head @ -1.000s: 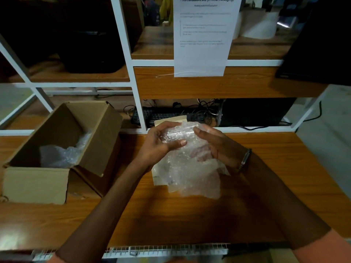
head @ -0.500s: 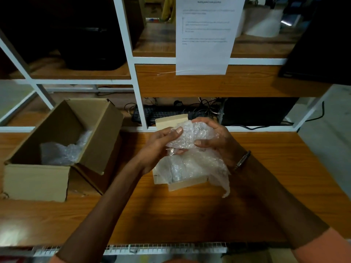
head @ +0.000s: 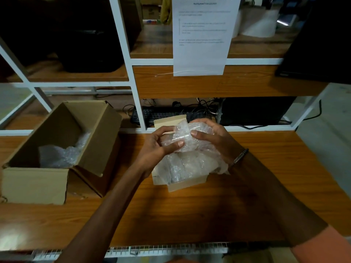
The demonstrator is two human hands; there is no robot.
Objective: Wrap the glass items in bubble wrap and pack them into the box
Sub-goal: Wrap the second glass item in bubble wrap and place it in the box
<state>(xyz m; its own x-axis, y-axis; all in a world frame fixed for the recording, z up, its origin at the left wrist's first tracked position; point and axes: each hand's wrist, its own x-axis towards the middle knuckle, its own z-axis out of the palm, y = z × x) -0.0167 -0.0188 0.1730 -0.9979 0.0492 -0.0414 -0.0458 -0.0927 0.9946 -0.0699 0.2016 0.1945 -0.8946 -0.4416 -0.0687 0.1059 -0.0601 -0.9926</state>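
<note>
Both hands hold a bundle of bubble wrap above the middle of the wooden table. My left hand grips its left side, thumb on the front. My right hand curls round its top and right side. The glass item inside is hidden by the wrap. The loose lower end of the wrap hangs over a small pale cardboard box lying under my hands. An open brown cardboard box stands at the left with a wad of bubble wrap inside.
A white shelf frame rises behind the table with a printed sheet taped to it. A black keyboard and cables lie on the low shelf behind my hands. A roll of white material stands on the upper shelf.
The hanging wrap has been gathered up into a tighter bundle. My right hand moved from the side to over the top, and the pale box beneath has come into view.
</note>
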